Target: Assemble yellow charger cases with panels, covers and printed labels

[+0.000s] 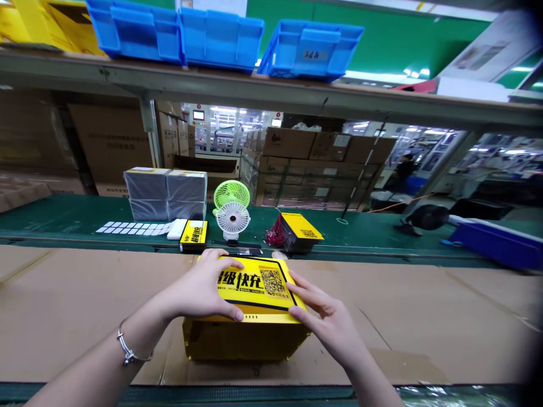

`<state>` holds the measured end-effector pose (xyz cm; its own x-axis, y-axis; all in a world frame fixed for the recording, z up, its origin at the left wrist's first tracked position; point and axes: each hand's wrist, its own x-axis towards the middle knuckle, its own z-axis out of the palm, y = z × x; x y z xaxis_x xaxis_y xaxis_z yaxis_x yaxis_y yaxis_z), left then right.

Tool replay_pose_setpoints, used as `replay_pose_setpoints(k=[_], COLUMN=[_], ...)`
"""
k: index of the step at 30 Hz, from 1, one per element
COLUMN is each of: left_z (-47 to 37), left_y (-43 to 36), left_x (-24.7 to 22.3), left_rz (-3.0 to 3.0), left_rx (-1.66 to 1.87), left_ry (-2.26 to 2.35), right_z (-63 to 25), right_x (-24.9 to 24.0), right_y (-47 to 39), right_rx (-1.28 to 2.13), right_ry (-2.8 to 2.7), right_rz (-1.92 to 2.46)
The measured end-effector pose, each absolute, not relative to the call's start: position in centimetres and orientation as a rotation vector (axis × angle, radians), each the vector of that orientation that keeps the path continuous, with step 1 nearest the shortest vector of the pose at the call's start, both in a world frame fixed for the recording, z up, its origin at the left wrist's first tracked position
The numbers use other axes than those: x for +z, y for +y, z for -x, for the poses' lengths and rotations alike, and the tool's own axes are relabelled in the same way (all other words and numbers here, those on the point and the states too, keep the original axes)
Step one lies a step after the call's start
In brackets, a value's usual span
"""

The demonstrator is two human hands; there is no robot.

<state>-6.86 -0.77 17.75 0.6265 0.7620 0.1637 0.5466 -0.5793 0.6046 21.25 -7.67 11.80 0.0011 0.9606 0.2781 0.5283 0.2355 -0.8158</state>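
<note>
A yellow plastic housing [254,310] stands in front of me on brown cardboard, with its dark, hollow-looking side facing me. Its top carries black lettering and a QR code. My left hand [202,287] grips the top's left part, thumb along the front edge and fingers reaching over the top. On the right end, my right hand [324,314] holds the edge between thumb and fingers. A bracelet [127,350] circles my left wrist. Just behind the housing lies a dark strip [237,249], partly hidden by it.
Behind stand white [232,219] and green fans [231,195], a small yellow-black box [194,233], white cards [131,228], wrapped grey stacks [167,195], yellow panels [303,227] and red wires [276,232]. Blue bins [314,50] sit on the overhead shelf [237,85]. A person [403,172] is far right.
</note>
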Motion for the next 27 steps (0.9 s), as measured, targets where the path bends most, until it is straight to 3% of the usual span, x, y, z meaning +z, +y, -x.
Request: replay_pose_setpoints(k=[6, 11, 20, 27], left_z=[6.5, 7.3, 12.3, 8.6], left_y=[-0.5, -0.8, -0.9, -1.6], left_x=[17.8, 16.5, 14.9, 14.9], left_rz=[-2.426, -2.513, -2.243, -2.372], left_rx=[0.490, 0.448, 0.432, 0.562], left_ry=[0.993, 1.000, 1.049, 1.173], right_z=[-21.4, -21.3, -22.6, -17.8], right_x=[12.7, 14.7, 15.1, 14.8], right_y=[-7.7, -7.7, -2.8, -0.4], right_rx=[0.790, 0.713, 0.864, 0.330], right_ry=[-1.642, -1.827, -1.959, -1.987], right_rz=[1.356, 1.486, 1.353, 1.608])
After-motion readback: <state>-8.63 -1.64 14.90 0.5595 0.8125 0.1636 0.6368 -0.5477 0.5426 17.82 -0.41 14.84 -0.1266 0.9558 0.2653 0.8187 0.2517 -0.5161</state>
